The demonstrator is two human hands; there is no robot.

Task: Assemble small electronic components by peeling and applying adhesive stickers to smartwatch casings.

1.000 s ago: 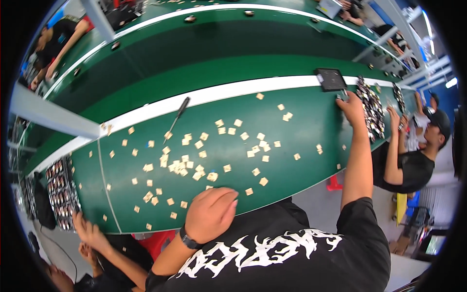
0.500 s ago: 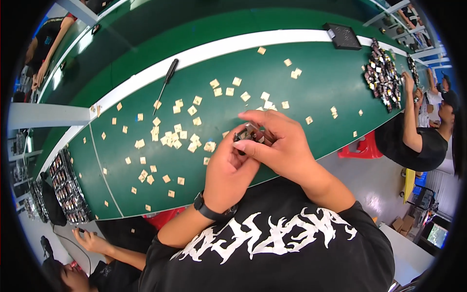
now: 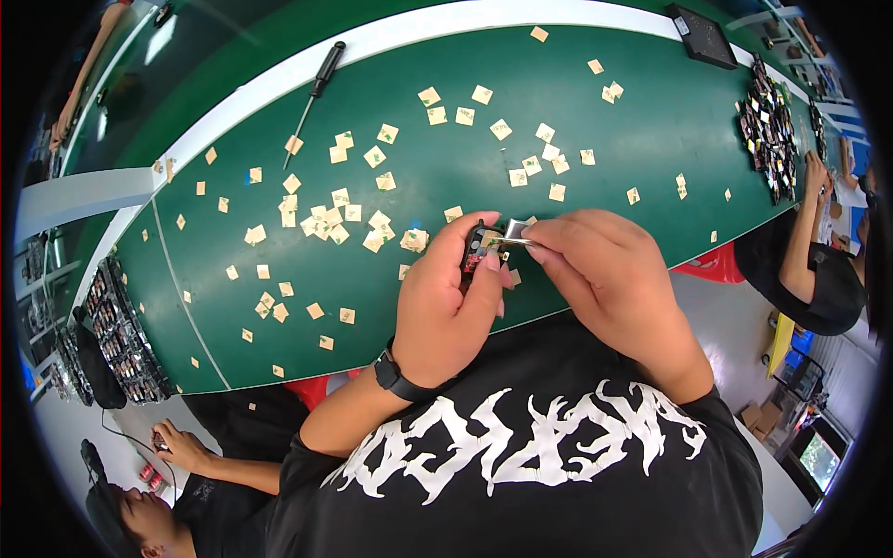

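Note:
My left hand (image 3: pixel 433 321) holds a small black device housing (image 3: pixel 474 244) between thumb and fingers, above the near part of the green table. Inside the open housing, some red and metallic parts show. Pinched in my right hand (image 3: pixel 609 265) is a small, shiny silver flat piece (image 3: pixel 515 229), tilted up at the right side of the housing. Whether thin wires join the two is too small to tell. Small square tan paper pieces (image 3: pixel 321 223) lie scattered on the table around my hands, some overlapping.
A black-handled screwdriver (image 3: pixel 326 73) lies at the far left on the table's white border. A black tray (image 3: pixel 702 37) and a heap of small dark parts (image 3: pixel 769 135) sit far right. Rows of packed parts (image 3: pixel 126 335) lie at the left end. Co-workers sit on both sides.
My hands have moved apart from being cupped together around the device. The silver piece now shows in my right fingers, beside the housing. The view has shifted slightly.

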